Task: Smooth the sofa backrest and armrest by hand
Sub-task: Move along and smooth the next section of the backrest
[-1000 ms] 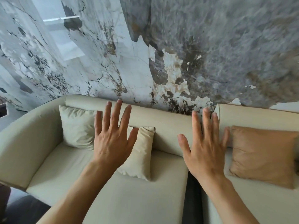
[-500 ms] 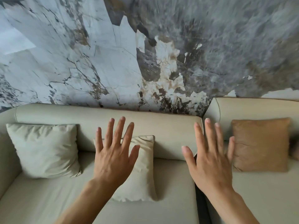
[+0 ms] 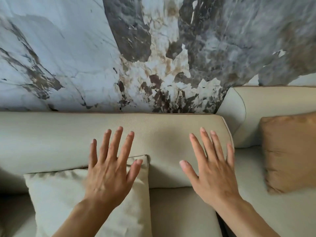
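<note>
The cream sofa backrest (image 3: 59,139) runs across the middle of the head view, just below the marble wall. My left hand (image 3: 109,171) is spread flat, fingers apart, in front of the backrest and over the top of a cream cushion (image 3: 68,199). My right hand (image 3: 212,170) is also spread flat, fingers pointing at the backrest near its right end. Whether either palm touches the fabric I cannot tell. Both hands hold nothing. The armrest is out of view.
A second sofa section (image 3: 273,103) adjoins at the right with a tan cushion (image 3: 290,151) leaning on it. A dark gap (image 3: 222,226) separates the two seats. The marble-patterned wall (image 3: 153,48) stands right behind the backrest.
The view has closed in on the backrest and both hands have reached forward toward it. The far-left cushion and the left armrest have left the view.
</note>
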### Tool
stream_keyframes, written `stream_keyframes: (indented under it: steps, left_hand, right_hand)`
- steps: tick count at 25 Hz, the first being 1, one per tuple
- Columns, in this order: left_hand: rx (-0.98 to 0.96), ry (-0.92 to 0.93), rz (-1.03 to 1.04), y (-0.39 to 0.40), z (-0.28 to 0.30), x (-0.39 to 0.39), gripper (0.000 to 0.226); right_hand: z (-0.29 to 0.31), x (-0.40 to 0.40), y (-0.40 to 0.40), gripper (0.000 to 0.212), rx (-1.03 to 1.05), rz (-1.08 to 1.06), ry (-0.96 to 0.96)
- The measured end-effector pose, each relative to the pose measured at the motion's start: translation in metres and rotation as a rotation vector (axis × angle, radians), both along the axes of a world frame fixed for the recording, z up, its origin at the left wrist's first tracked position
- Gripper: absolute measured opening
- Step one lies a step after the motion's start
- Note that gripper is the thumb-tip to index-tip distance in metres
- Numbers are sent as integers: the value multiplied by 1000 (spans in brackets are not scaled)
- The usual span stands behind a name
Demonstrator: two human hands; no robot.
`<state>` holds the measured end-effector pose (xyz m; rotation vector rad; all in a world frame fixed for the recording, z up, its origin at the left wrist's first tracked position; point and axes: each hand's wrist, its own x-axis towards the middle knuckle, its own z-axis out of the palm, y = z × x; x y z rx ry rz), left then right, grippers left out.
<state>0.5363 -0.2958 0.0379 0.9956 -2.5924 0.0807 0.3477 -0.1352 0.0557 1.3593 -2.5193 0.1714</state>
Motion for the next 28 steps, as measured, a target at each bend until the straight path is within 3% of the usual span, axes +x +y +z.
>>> stream_keyframes:
  steps: [5, 9, 28]
  left_hand:
    - [-61, 24, 26, -52, -70, -48, 71]
    - [-255, 120, 24, -82, -113, -68, 69]
    - [-310, 207, 142, -172, -128, -135, 71]
  right_hand:
    - [-77, -45, -78, 71, -65, -5, 9]
    - [-116, -71, -109, 67, -223, 8, 139]
    - [-118, -146, -214, 66, -316, 136, 176]
